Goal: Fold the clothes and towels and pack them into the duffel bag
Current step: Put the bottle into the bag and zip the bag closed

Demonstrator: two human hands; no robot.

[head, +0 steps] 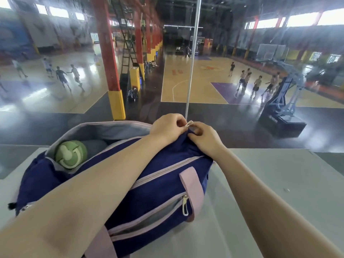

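Pinching a small metal zipper pull (189, 124) at the far end of the duffel bag (149, 183), with the fingertips of the left hand (167, 127) curled round it. Gripping the dark blue fabric just beside the pull with the right hand (203, 137), fingers curled into the cloth, probably to keep the end steady. Both hands touching at the far end of the bag; both forearms crossing over its top.

Judging from this, packing nearly finished and closing about to begin. Main opening at the bag's left still gaping, with a pale lilac lining visible. Inside it a round green object (70, 154), smooth and hard-looking, and next to it something soft and grey-blue, maybe a folded towel, not sure. No loose clothes visible around the bag. Left to do: pulling the zipper along the whole opening.

Bag of matte woven cloth, soft and slumping, with lilac trim, a lilac strap (193, 190) and a side pocket zipper (185, 204). Bag resting on a smooth grey counter (270, 183).
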